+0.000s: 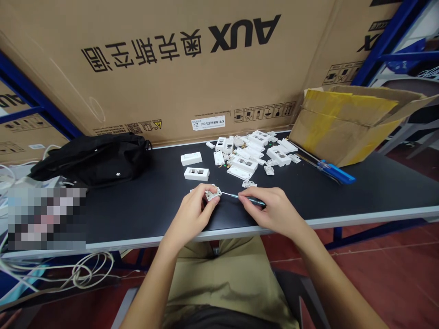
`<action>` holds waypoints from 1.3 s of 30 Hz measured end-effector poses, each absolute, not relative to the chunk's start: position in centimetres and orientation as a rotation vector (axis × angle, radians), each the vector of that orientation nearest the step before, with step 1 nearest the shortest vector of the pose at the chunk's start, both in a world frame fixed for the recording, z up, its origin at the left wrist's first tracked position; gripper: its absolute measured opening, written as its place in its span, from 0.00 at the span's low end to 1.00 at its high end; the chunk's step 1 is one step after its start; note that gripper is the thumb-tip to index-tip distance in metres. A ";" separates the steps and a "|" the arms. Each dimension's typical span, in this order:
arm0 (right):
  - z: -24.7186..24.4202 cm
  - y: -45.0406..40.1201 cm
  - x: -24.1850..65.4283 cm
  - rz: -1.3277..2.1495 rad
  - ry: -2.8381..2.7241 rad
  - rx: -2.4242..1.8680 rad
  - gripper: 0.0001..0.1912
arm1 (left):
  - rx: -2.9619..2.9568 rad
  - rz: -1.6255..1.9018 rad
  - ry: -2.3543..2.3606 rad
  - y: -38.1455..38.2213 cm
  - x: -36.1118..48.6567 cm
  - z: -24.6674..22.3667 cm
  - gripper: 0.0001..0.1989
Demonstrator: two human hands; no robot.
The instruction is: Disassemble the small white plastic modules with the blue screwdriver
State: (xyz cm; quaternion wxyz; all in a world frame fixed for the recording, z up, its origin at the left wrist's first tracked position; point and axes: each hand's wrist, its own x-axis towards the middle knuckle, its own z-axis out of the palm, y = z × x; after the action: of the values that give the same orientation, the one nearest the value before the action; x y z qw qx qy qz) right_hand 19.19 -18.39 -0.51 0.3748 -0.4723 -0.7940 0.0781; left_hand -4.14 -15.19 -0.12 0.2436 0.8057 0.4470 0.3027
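Near the table's front edge, my left hand (196, 204) pinches a small white plastic part (213, 193) between thumb and fingers. My right hand (269, 209) grips a slim screwdriver (254, 200) with a dark handle, its thin metal shaft pointing left. The tip reaches the right side of the white part; whether it touches is too small to tell. Beyond my hands lie a white rectangular housing with dark openings (196, 174) and a plain white housing (191, 158). Another small white piece (249, 184) rests just past my right fingers.
A pile of white plastic housings and small parts (244, 163) spreads over the black table (151, 214). Right of it are blue-handled screwdrivers (336, 172) and an open cardboard box (346, 125). A black bag (92, 157) lies left, with white cables (85, 272) below. A large carton (164, 91) stands behind.
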 end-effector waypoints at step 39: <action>0.1 -18.4 19.1 0.303 -2.191 -1.433 0.11 | 2.475 0.814 1.596 -9.2 -2.1 3.7 0.18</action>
State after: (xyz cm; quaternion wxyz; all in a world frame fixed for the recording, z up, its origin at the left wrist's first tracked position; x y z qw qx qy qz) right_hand 19.09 -18.36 0.13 0.2506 -0.5264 -0.8048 0.1112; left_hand -2.15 -9.24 3.69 0.0435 0.8093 0.5218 0.2661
